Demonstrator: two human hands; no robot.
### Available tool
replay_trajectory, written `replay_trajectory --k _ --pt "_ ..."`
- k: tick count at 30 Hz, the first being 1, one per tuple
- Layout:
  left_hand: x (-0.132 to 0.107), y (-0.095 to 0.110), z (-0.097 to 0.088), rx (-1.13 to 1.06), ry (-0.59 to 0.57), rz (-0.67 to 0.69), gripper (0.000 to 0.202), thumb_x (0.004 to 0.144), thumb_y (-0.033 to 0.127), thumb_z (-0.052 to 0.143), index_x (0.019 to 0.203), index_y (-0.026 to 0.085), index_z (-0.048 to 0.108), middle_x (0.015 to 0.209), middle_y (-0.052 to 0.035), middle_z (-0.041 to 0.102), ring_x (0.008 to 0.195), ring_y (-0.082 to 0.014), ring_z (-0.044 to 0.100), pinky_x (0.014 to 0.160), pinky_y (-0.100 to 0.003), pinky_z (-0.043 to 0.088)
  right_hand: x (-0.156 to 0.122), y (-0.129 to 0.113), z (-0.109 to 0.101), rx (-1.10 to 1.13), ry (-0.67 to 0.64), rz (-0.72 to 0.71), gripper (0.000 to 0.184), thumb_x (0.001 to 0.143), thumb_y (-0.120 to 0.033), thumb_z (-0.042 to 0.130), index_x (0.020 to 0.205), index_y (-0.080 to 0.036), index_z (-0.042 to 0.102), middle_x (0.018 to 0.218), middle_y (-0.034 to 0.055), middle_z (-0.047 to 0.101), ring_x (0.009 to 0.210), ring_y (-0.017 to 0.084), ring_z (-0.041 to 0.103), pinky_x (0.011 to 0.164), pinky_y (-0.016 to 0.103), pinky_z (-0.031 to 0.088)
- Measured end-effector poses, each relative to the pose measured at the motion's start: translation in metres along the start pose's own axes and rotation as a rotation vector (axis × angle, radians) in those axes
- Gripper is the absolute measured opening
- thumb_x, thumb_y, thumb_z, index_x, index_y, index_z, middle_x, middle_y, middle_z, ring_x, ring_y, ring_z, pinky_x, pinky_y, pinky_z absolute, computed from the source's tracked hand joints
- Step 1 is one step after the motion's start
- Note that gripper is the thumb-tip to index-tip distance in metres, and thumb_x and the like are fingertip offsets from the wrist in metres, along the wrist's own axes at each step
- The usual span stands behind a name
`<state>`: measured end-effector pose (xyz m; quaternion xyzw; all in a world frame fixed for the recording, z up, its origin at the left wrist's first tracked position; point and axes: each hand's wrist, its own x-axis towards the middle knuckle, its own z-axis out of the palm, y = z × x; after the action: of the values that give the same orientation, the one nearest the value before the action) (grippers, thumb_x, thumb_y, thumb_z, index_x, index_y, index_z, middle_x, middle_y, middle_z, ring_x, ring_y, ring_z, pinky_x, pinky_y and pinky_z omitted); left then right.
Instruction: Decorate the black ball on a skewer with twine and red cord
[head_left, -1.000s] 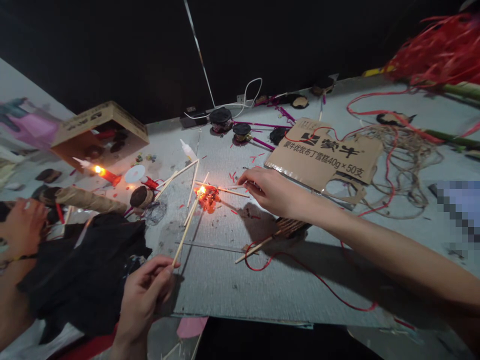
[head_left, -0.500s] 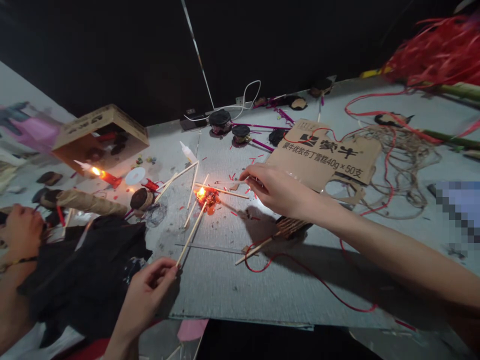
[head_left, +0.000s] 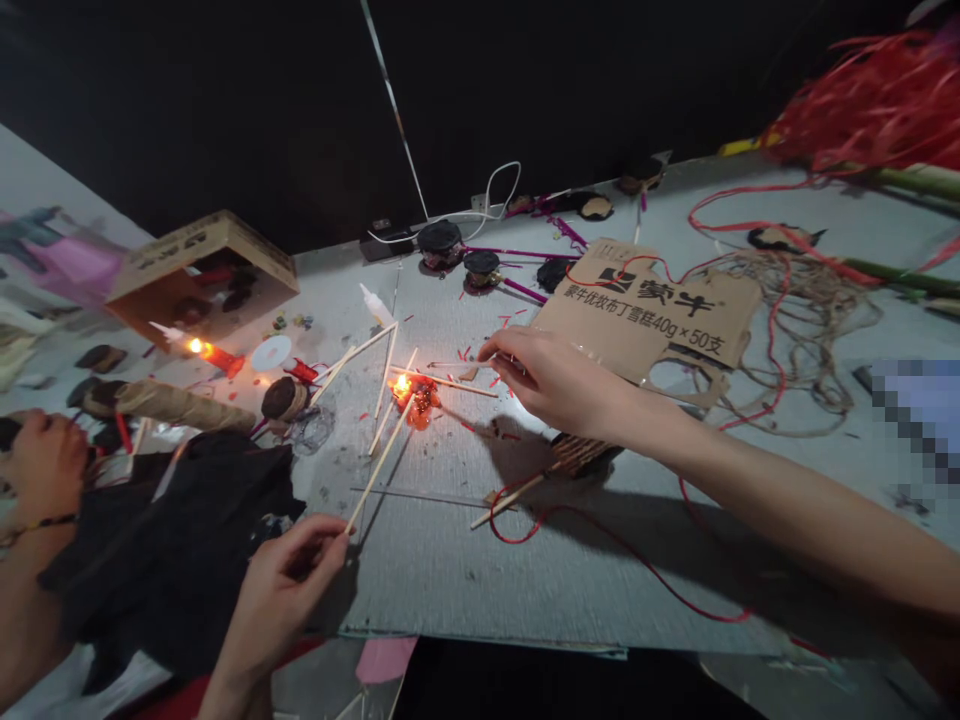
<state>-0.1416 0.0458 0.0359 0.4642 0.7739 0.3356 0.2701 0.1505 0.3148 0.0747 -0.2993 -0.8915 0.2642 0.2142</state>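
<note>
Between the finger and thumb of my left hand [head_left: 289,575] is a slim wooden stick [head_left: 379,468], slanting up to a glossy red melted lump [head_left: 424,408]. A small flame [head_left: 403,384] burns at the lump's left side. My right hand [head_left: 547,375], closed in a pinch, holds a thin, pale, see-through rod [head_left: 454,366] that points left above the flame. Another wooden stick [head_left: 465,386] lies across the back of the lump, just under the rod. More sticks [head_left: 382,385] lie to its left.
Cardboard [head_left: 637,300] and tangled twine [head_left: 817,330] lie right. A lit red candle [head_left: 221,360], an open box [head_left: 202,260] and black cloth [head_left: 187,540] are left. Another person's hand [head_left: 49,465] is at far left. Small black-topped drums [head_left: 440,240] stand behind.
My left hand has shifted slightly left, and the stick's upper tip has risen a little at the red lump. My right hand has barely moved.
</note>
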Motion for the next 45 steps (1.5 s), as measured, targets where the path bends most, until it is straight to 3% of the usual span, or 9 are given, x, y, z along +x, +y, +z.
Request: replay_trajectory --k 6,14,21,26,31,38,45 --pt "0.01 0.004 0.023 -0.033 -0.048 -0.075 0.031 0.081 0.049 0.08 0.077 0.019 0.077 0.059 -0.0007 0.062 0.053 -0.0153 0.056 0.049 -0.021 0.043 -0.001 0.001 -0.001 -0.002 0.007 0.003 0.029 0.106 -0.016 0.048 0.118 -0.017 0.074 0.117 0.0173 0.079 0.104 0.03 0.07 0.091 0.042 0.051" --pt "0.011 0.014 0.022 0.015 -0.069 0.005 0.03 0.082 0.048 0.075 0.08 0.019 0.077 0.059 0.0008 0.063 0.052 -0.0145 0.059 0.05 -0.02 0.046 -0.001 -0.001 -0.002 0.002 0.021 -0.007 0.028 0.107 -0.016 0.048 0.117 -0.016 0.074 0.117 0.0177 0.079 0.104 0.029 0.071 0.091 0.041 0.052" --pt "0.016 0.004 0.027 0.092 -0.071 0.034 0.03 0.089 0.048 0.068 0.082 0.02 0.074 0.059 0.0031 0.057 0.053 -0.0135 0.054 0.049 -0.021 0.043 -0.001 -0.001 -0.003 0.003 0.008 -0.003 0.029 0.105 -0.014 0.048 0.118 -0.015 0.074 0.118 0.0184 0.079 0.103 0.029 0.071 0.09 0.041 0.052" --pt "0.009 -0.004 0.025 0.209 -0.088 0.156 0.027 0.096 0.042 0.064 0.082 0.021 0.071 0.058 0.0064 0.048 0.05 -0.0116 0.05 0.048 -0.02 0.04 -0.001 0.0 -0.003 0.005 0.009 -0.004 0.03 0.104 -0.012 0.048 0.119 -0.014 0.074 0.119 0.0187 0.079 0.104 0.03 0.071 0.09 0.042 0.052" --pt "-0.002 -0.007 0.02 0.365 -0.093 0.371 0.023 0.103 0.033 0.059 0.084 0.022 0.067 0.057 0.0087 0.045 0.046 -0.0093 0.046 0.046 -0.019 0.037 -0.001 0.001 -0.001 0.008 0.015 -0.021 0.029 0.106 -0.015 0.048 0.118 -0.014 0.074 0.118 0.0185 0.079 0.102 0.029 0.071 0.089 0.041 0.052" --pt "-0.003 -0.015 0.015 0.492 0.012 0.662 0.01 0.103 0.019 0.058 0.101 0.021 0.068 0.065 0.0082 0.063 0.045 -0.0077 0.058 0.053 -0.018 0.045 0.001 0.001 0.001 0.01 0.023 -0.023 0.028 0.105 -0.015 0.048 0.116 -0.016 0.074 0.117 0.0172 0.079 0.099 0.028 0.07 0.088 0.04 0.051" --pt "0.008 -0.015 0.024 0.466 0.034 0.671 0.009 0.101 0.02 0.062 0.106 0.019 0.07 0.067 0.0063 0.068 0.045 -0.0084 0.059 0.051 -0.019 0.044 0.0 0.0 -0.001 0.012 0.011 -0.025 0.029 0.105 -0.014 0.047 0.118 -0.014 0.074 0.117 0.0177 0.078 0.101 0.028 0.07 0.089 0.04 0.051"
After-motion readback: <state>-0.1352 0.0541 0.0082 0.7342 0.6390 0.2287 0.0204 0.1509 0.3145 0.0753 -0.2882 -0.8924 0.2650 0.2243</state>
